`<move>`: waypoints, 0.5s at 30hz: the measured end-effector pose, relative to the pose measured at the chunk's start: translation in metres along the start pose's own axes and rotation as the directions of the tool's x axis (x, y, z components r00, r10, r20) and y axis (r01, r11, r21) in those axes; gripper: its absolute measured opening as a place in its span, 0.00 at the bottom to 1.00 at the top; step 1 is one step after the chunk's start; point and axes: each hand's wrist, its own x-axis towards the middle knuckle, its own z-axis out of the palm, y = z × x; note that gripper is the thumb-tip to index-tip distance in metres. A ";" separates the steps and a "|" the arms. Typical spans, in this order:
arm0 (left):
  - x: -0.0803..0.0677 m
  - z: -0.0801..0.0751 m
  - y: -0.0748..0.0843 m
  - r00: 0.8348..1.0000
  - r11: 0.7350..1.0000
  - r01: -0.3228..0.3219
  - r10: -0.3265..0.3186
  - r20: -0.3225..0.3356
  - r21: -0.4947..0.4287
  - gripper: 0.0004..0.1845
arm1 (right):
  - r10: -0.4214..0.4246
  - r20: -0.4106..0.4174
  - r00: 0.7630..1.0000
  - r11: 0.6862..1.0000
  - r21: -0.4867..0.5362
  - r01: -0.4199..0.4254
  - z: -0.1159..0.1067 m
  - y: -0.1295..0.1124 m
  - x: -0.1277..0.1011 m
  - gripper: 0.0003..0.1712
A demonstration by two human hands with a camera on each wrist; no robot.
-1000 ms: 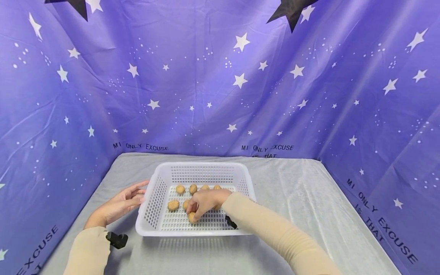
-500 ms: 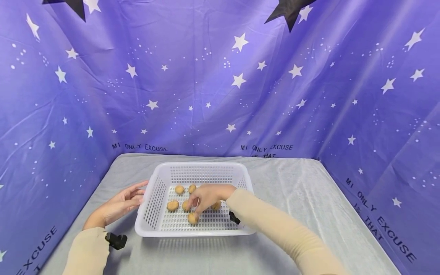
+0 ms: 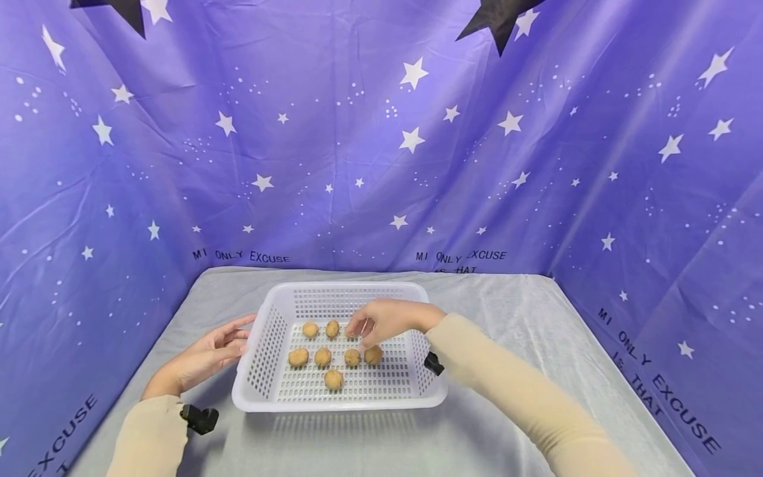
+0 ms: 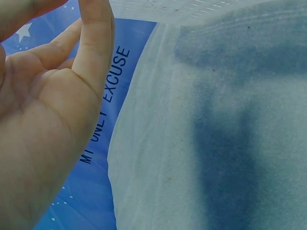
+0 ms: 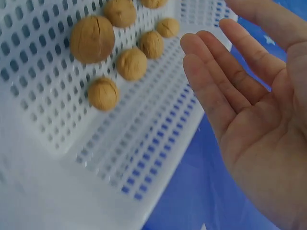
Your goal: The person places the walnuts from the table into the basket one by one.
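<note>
A white plastic basket (image 3: 334, 405) with slotted walls sits on the cloth-covered table. On its floor lie several walnuts (image 3: 334, 379), set apart or nearly touching. My right hand (image 3: 390, 319) hovers inside the basket over the back right walnuts, partly hiding one. The right wrist view shows its palm and relaxed fingers (image 5: 206, 91) with nothing between them, beside the walnuts (image 5: 92, 40). At the basket's left side, my left hand (image 3: 205, 354) touches the rim with extended fingers. The left wrist view shows the palm, but the fingertips run out of frame.
Grey cloth (image 3: 501, 331) covers the table around the basket. A purple star-printed curtain (image 3: 334, 146) hangs at the back and both sides. Black wrist cameras (image 3: 199, 419) are strapped at the sleeves.
My right hand has let go of the front walnut and moved back and to the right, uncovering more walnuts. The left hand stays at the basket's rim.
</note>
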 end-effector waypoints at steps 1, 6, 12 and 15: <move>0.000 0.000 0.000 1.000 1.000 0.002 -0.002 -0.001 0.001 0.34 | 0.001 -0.012 1.000 1.000 -0.005 -0.001 -0.003 0.001 -0.004 0.22; 0.000 0.000 0.001 1.000 1.000 0.007 -0.006 -0.003 0.003 0.34 | -0.006 -0.077 0.997 0.999 -0.048 0.003 -0.017 0.005 -0.025 0.22; 0.000 0.001 0.002 1.000 1.000 0.005 -0.005 0.004 -0.004 0.34 | -0.012 -0.153 0.988 1.000 -0.016 0.009 -0.031 0.023 -0.054 0.23; -0.001 0.001 0.003 1.000 1.000 0.008 -0.008 0.007 -0.003 0.34 | -0.012 -0.185 0.983 1.000 0.012 0.015 -0.034 0.034 -0.069 0.23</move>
